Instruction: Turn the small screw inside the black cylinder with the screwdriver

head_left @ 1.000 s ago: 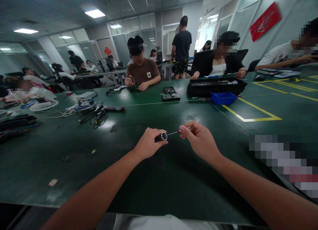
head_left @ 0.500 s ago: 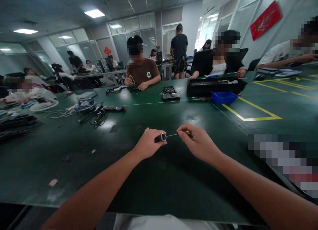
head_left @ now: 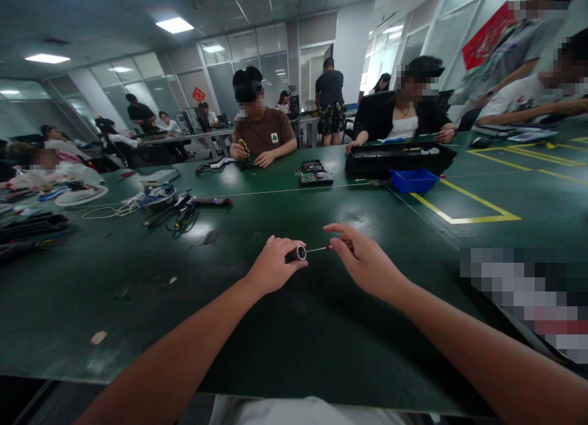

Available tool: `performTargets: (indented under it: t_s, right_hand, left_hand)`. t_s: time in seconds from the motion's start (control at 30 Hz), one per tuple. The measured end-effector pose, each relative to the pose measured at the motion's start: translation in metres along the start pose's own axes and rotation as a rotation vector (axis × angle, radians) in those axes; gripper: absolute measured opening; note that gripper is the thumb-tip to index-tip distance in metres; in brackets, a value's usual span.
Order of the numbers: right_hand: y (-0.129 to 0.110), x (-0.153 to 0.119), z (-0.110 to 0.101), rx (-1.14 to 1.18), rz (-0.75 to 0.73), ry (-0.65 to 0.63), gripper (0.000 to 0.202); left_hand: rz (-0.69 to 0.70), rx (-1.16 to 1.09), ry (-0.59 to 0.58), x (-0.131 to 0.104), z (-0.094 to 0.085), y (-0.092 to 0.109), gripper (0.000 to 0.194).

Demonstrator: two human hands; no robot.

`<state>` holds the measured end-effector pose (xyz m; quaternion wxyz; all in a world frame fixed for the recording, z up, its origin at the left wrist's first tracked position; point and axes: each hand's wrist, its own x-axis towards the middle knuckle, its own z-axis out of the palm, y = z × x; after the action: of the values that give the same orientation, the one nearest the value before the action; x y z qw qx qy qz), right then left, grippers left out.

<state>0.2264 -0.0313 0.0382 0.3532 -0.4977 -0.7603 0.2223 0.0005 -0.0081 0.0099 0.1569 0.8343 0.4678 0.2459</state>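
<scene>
In the head view, my left hand (head_left: pixel 272 264) is closed around a short black cylinder (head_left: pixel 300 253), its round end ringed in silver and turned to the right. Most of the cylinder is hidden by my fingers. My right hand (head_left: pixel 361 256) grips a small screwdriver (head_left: pixel 329 247) between the thumb and bent fingers, with the index finger stretched out above it. The screwdriver's thin metal shaft points left, and its tip reaches the ringed end of the cylinder. Whether the tip touches a screw is too small to tell.
Beyond my hands lie a tangle of cables (head_left: pixel 177 210), a circuit-board unit (head_left: pixel 315 174), a blue tray (head_left: pixel 414 180) and a long black casing (head_left: pixel 399 158). A blurred-out object (head_left: pixel 528 299) is at right. People sit across the green table (head_left: pixel 294 339).
My right index finger has lifted and stretched out from the screwdriver. My left hand and the cylinder have barely moved. A standing person has appeared at the far right.
</scene>
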Motion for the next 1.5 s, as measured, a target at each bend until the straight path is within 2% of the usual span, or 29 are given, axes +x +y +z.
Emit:
performTargets:
  t_s: [0.13,0.33,0.53,0.7,0.83,0.9,1.0,1.17,1.5]
  right_hand:
    - [0.000,-0.002,0.001,0.028,-0.009,-0.012,0.035]
    - [0.000,0.000,0.003,0.046,0.053,0.040,0.037]
    - [0.000,-0.005,0.006,0.169,-0.007,0.084,0.036]
    - [0.003,-0.001,0.011,0.399,0.104,0.124,0.023]
    - [0.014,0.009,0.011,0.752,0.321,0.153,0.031]
    - [0.019,0.012,0.011,0.814,0.375,0.180,0.029]
    - [0.024,0.012,0.015,0.749,0.332,0.217,0.029]
    - [0.018,0.006,0.015,0.495,0.189,0.247,0.031]
    - [0.007,0.001,0.010,0.200,0.093,0.191,0.027]
  left_hand:
    - [-0.044,-0.025,0.053,0.000,-0.003,0.000,0.032]
    - [-0.035,-0.018,0.038,0.000,-0.003,0.003,0.032]
    - [-0.034,-0.024,0.046,0.000,-0.002,0.003,0.030]
    - [-0.040,-0.019,0.028,0.000,-0.005,0.007,0.032]
    - [0.094,0.076,0.055,0.000,-0.008,0.009,0.035]
    - [0.107,0.092,0.077,0.001,-0.007,0.008,0.036]
    - [0.064,0.054,0.057,0.001,-0.003,0.003,0.036]
    - [0.014,-0.015,0.046,0.001,0.000,-0.001,0.037]
    - [0.031,-0.001,0.028,0.001,-0.001,0.002,0.038]
